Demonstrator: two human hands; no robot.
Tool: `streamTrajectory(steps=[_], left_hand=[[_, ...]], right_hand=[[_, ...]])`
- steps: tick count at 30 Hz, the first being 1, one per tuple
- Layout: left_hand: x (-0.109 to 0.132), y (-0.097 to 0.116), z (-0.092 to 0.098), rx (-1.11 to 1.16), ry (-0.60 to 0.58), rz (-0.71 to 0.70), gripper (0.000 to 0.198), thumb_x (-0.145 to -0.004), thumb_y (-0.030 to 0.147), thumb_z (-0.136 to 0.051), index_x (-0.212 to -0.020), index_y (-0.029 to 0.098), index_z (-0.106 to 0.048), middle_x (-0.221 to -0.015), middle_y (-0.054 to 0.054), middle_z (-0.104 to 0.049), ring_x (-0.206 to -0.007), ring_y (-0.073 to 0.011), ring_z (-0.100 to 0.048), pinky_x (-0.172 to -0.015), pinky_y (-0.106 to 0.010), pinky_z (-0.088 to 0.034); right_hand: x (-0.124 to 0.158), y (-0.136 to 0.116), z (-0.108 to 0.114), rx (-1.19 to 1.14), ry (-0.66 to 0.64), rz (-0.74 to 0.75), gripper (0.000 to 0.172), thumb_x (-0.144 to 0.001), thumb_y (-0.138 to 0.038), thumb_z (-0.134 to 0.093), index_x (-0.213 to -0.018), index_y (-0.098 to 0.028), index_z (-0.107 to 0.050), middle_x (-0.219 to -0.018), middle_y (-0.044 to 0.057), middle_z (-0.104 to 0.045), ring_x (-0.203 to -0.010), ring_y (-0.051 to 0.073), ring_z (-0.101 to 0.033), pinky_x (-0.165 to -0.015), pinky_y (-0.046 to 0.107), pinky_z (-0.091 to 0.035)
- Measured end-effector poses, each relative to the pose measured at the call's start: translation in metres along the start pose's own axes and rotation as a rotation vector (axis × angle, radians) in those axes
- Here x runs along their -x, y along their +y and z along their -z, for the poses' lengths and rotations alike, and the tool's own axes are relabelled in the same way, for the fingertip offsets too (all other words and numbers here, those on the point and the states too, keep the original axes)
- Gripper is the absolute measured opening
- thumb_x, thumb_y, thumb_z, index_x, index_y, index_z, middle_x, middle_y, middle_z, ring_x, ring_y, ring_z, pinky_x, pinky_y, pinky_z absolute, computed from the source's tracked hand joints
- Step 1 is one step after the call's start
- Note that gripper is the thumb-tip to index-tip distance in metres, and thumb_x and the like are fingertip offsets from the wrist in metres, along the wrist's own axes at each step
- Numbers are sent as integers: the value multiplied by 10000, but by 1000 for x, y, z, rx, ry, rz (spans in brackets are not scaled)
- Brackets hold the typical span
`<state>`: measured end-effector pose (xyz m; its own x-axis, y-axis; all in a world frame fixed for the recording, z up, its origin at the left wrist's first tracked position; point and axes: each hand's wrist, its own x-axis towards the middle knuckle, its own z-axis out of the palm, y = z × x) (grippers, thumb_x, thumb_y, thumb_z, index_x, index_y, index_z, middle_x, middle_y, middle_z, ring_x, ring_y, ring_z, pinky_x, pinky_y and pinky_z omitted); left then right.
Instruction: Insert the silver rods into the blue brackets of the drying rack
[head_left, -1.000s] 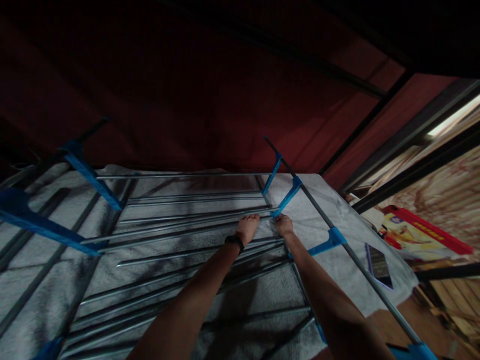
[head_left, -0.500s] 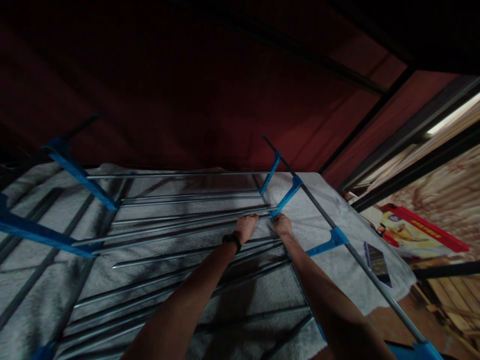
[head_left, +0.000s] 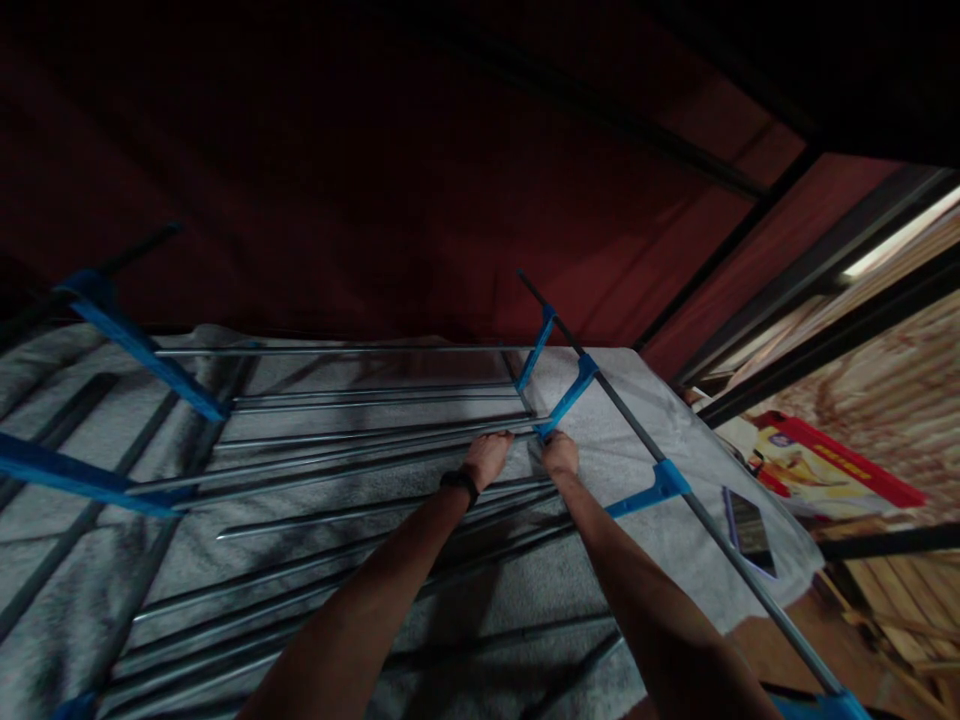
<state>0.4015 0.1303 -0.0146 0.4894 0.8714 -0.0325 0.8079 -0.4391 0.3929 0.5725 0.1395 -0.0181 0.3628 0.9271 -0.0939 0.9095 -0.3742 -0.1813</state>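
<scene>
A metal drying rack [head_left: 360, 440] with grey rods and blue plastic joints lies over a white towel [head_left: 675, 440]. My left hand [head_left: 487, 456], with a dark band on its wrist, is closed over one of the thin rods near the rack's right side. My right hand [head_left: 559, 452] grips the rack where a blue joint [head_left: 568, 396] meets the rods. The two hands are close together, a little apart. Both forearms reach forward from the bottom of the view.
A phone [head_left: 746, 518] lies on the towel's right part, beyond the rack's long side rod [head_left: 697, 510]. A red and yellow printed box [head_left: 817, 470] sits at the right. A dark red wall fills the back. Wooden slats show at the lower right.
The view has drifted slightly, so the rack sits a little further left in the picture. Both hands keep the same hold on the rack.
</scene>
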Motion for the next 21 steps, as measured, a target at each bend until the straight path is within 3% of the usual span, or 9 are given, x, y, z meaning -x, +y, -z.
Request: streamTrajectory(steps=[21], left_hand=[[-5, -8, -3, -11, -19, -48, 444, -850, -33, -441, -1227, 152, -587, -1245, -136, -658, -1149, -233, -641, -968, -336, -499]], right_hand=[[3, -4, 4, 35, -3, 3, 320, -853, -63, -507, -1045, -156, -745, -1016, 121, -756, -951, 201, -715, -742, 210, -488]])
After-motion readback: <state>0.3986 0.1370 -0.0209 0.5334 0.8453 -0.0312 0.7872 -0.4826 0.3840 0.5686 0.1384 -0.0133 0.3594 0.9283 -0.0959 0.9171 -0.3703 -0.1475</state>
